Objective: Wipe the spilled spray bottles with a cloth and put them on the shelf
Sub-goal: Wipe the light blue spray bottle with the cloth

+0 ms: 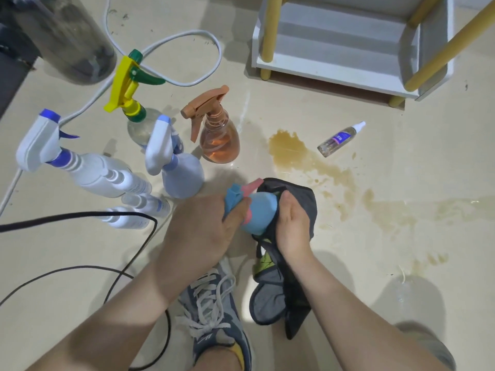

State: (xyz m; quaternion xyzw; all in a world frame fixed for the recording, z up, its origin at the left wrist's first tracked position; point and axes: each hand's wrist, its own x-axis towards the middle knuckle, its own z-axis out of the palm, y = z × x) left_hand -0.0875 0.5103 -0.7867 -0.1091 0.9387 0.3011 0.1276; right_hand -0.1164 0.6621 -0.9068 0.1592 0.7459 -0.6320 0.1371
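Note:
My left hand (203, 226) grips the neck and trigger of a small blue spray bottle (261, 212) with a pink trigger, held above the floor. My right hand (292, 223) holds a dark grey cloth (302, 199) wrapped around the bottle's body; the rest of the cloth hangs down. On the floor to the left stand an orange spray bottle (218, 137), a yellow-and-green one (128, 84), a pale blue one (179, 170) and a tall white one (88, 170). A small clear bottle (340, 139) lies on its side near a brown spill (302, 156).
A white shelf with yellow posts (348, 73) stands at the back right, its lowest tier bare. A white cable (187, 44) and black cables (80, 218) run across the floor at left. A dark cylinder (67, 36) stands back left. My shoe (214, 311) is below the hands.

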